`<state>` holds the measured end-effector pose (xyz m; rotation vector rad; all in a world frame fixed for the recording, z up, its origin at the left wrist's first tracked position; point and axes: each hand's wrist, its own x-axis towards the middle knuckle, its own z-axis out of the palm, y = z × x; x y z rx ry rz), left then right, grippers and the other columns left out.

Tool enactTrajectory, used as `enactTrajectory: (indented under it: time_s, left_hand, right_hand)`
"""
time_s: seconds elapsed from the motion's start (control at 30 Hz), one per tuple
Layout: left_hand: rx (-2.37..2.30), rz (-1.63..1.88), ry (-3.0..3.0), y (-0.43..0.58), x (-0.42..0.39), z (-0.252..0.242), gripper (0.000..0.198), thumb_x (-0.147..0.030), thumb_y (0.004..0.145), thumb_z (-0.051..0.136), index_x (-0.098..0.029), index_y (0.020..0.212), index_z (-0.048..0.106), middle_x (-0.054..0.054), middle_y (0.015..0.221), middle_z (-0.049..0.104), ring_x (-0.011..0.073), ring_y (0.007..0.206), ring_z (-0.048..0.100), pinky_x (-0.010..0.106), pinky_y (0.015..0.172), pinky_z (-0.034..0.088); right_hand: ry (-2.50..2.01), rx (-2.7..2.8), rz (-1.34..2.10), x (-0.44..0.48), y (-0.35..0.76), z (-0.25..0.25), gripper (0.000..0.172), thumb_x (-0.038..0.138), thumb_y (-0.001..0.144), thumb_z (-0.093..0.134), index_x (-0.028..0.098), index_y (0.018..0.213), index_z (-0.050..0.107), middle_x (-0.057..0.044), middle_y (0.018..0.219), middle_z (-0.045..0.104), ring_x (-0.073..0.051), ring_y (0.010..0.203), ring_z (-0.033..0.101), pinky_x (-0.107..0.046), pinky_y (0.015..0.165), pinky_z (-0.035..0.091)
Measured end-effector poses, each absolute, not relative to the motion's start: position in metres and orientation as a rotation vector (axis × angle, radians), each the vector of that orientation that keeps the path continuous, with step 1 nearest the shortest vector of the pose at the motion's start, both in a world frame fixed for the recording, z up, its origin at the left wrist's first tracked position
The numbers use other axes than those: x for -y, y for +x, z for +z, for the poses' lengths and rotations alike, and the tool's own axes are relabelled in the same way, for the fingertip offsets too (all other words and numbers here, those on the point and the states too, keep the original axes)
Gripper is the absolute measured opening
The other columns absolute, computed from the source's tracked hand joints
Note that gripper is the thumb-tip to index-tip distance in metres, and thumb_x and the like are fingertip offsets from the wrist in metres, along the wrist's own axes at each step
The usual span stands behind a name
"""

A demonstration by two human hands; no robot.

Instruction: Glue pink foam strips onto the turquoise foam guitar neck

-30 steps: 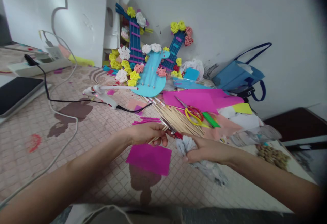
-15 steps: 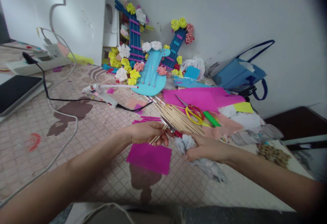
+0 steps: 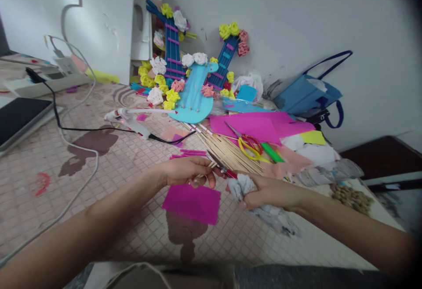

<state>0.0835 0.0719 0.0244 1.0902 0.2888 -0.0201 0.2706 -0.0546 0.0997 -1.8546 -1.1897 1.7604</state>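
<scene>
My left hand (image 3: 189, 171) is closed around a few short thin wooden sticks (image 3: 212, 164), pinched near their ends. Coming in from the right, my right hand (image 3: 263, 190) grips red-handled scissors (image 3: 231, 173), with a crumpled grey cloth (image 3: 244, 186) bunched about the handle. The dark blades lie at the ends of the sticks, close to my left fingertips. Whether they touch the wood I cannot tell. Under my hands a magenta paper sheet (image 3: 193, 205) rests on the table. Just beyond are a pile of wooden skewers (image 3: 235, 150) and several magenta paper rolls (image 3: 189, 153).
Yellow-and-red scissors (image 3: 249, 146) and a green stick-shaped object (image 3: 272, 153) lie on pink paper (image 3: 244, 126). A glue gun (image 3: 132, 124) with a black cord sits left. Paper guitars (image 3: 194, 95) with flowers lean at the back. A plastic bottle (image 3: 332, 171) lies right.
The sticks' lower ends show less below my left fingers than before. My right hand and the cloth have shifted slightly right. The whole view has drifted a little.
</scene>
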Motion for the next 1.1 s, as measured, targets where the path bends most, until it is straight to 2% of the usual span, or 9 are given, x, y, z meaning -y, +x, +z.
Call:
enactTrajectory:
  time_s: [0.23,0.4,0.6,0.83,0.9,1.03,1.1]
  left_hand:
    - [-0.302,-0.019,1.099,0.085,-0.072,0.025,0.012,-0.024,0.084,0.054,-0.013,0.087,0.06,0.003,0.072,0.062,0.0051,0.046,0.033,0.023,0.045,0.021]
    - [-0.319,-0.013,1.173,0.086,-0.076,0.03,0.018,-0.03,0.085,0.054,-0.013,0.08,0.057,0.001,0.068,0.059,0.0048,0.045,0.028,0.024,0.045,0.017]
    - [-0.401,0.038,1.273,0.088,-0.084,0.029,0.019,-0.033,0.082,0.056,-0.014,0.083,0.055,-0.001,0.067,0.058,0.0051,0.045,0.031,0.024,0.045,0.019]
    - [-0.417,0.082,1.357,0.088,-0.09,0.028,0.022,-0.035,0.083,0.053,-0.013,0.079,0.055,-0.001,0.066,0.056,0.0057,0.046,0.034,0.023,0.045,0.022]
    - [-0.43,0.075,1.375,0.087,-0.091,0.029,0.025,-0.037,0.083,0.053,-0.013,0.081,0.057,-0.001,0.066,0.057,0.0059,0.047,0.034,0.023,0.045,0.022]
    - [-0.491,0.116,1.343,0.084,-0.094,0.027,0.031,-0.04,0.083,0.053,-0.011,0.088,0.061,-0.001,0.066,0.056,0.006,0.048,0.034,0.022,0.045,0.023]
    - [-0.513,0.148,1.321,0.082,-0.096,0.024,0.033,-0.04,0.083,0.054,-0.01,0.092,0.061,-0.001,0.066,0.056,0.0057,0.047,0.033,0.022,0.044,0.023]
  right_hand:
    - [-1.783,1.237,1.767,0.054,0.27,0.1,0.034,0.02,0.056,0.07,0.019,0.088,0.056,0.004,0.073,0.051,-0.012,0.069,0.046,-0.023,0.062,0.036]
    - [-1.857,1.384,1.639,0.049,0.268,0.091,0.037,0.02,0.059,0.066,0.021,0.095,0.057,0.002,0.077,0.055,-0.017,0.078,0.051,-0.027,0.068,0.04]
    - [-1.868,1.535,1.485,0.037,0.264,0.082,0.034,0.015,0.057,0.059,0.02,0.09,0.056,0.003,0.076,0.055,-0.016,0.074,0.051,-0.026,0.065,0.041]
    - [-1.841,1.545,1.52,0.027,0.261,0.084,0.034,0.015,0.056,0.058,0.021,0.089,0.059,0.003,0.069,0.056,-0.017,0.071,0.052,-0.029,0.068,0.042]
    - [-1.829,1.513,1.505,0.026,0.261,0.08,0.033,0.015,0.056,0.058,0.022,0.088,0.06,0.003,0.07,0.057,-0.017,0.071,0.052,-0.028,0.067,0.042]
    - [-1.922,1.421,1.326,0.024,0.271,0.067,0.014,0.019,0.061,0.056,0.021,0.075,0.059,0.002,0.064,0.053,-0.017,0.07,0.052,-0.027,0.063,0.04]
    - [-1.952,1.461,1.264,0.024,0.28,0.064,0.019,0.019,0.062,0.057,0.021,0.08,0.059,0.002,0.067,0.054,-0.018,0.073,0.052,-0.028,0.065,0.041]
